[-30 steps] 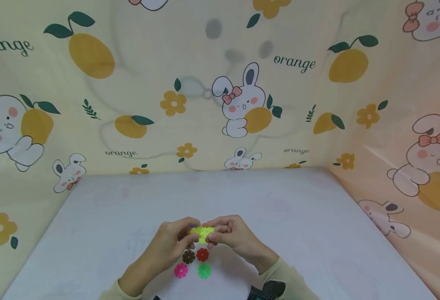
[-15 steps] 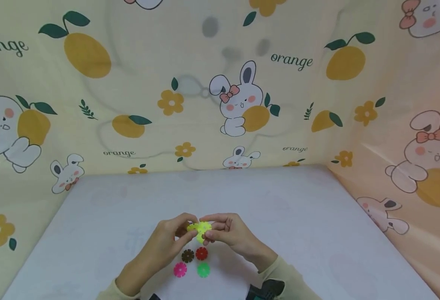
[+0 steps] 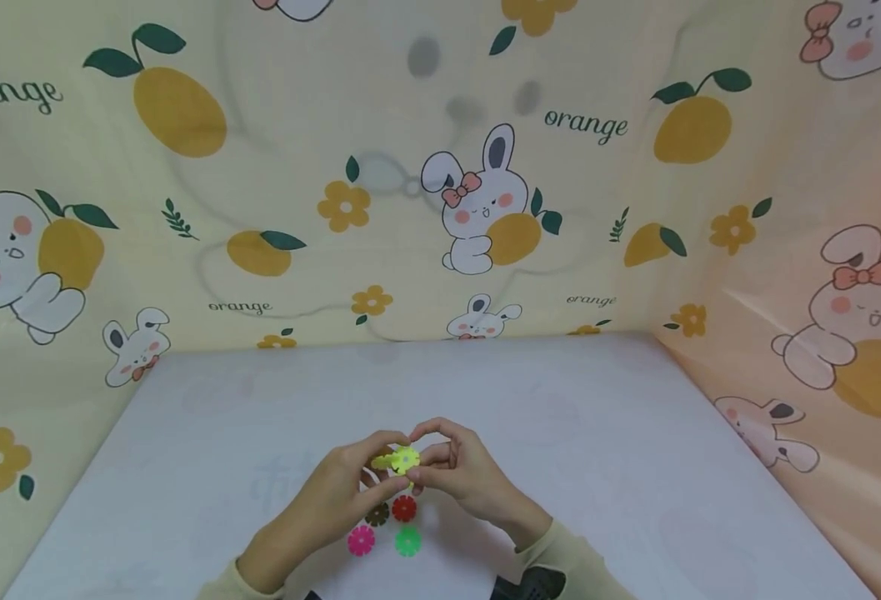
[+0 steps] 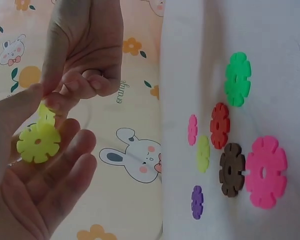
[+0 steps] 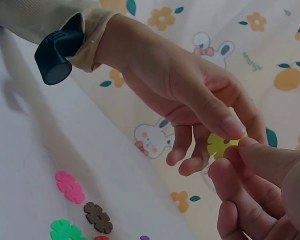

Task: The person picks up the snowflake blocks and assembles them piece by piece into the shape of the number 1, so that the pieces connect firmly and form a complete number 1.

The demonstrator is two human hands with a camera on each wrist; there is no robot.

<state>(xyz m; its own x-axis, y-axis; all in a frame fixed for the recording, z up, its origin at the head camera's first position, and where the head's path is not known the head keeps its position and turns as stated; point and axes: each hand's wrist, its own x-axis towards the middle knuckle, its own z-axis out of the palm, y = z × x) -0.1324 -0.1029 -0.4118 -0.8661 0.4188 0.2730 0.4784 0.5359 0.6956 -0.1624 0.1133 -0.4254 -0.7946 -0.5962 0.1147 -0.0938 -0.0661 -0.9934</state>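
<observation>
Two yellow notched plastic snowflake discs are held above the table between both hands. In the head view one yellow disc faces the camera, and the other yellow disc sticks out to its left, partly behind the fingers. The left wrist view shows the near disc overlapping the edge of the second disc, set at an angle to it. My left hand pinches the pair from the left with thumb and fingers. My right hand pinches it from the right, thumb and fingertips at the rim.
Below the hands on the white table lie flat discs: brown, red, pink and green. The left wrist view adds a purple disc, a yellow one and a smaller-looking pink one.
The yellow discs have been turned in the fingers, so the facing one looks smaller and shifted slightly left. The right index finger has lifted into an arch. The discs on the table stay put.
</observation>
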